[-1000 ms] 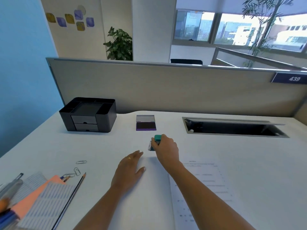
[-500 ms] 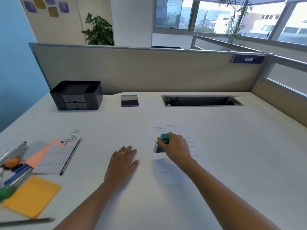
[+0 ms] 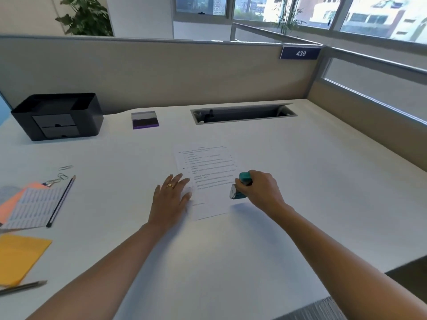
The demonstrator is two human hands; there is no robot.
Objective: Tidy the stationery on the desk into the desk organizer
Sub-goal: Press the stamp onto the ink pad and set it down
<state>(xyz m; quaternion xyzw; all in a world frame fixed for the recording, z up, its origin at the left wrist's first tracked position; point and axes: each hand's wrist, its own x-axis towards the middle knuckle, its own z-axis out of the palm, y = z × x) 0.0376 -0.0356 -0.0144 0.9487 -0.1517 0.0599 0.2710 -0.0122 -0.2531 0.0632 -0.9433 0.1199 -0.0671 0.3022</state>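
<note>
My right hand grips a teal stamp just above the right edge of a printed sheet in the middle of the desk. My left hand lies flat with straight fingers on the sheet's left edge. The black desk organizer with two small drawers stands at the far left against the partition. A purple ink pad sits to its right. At the left lie paper clips, a pencil, label sheets, orange paper and a yellow note.
A cable slot opens in the desk at the back. Beige partitions close the back and right sides. Another pencil lies at the near left edge. The desk's front right corner drops off.
My right hand carried the teal stamp from near the ink pad back and to the right over the printed sheet. My left hand shifted onto the sheet's left edge. The view tilted down.
</note>
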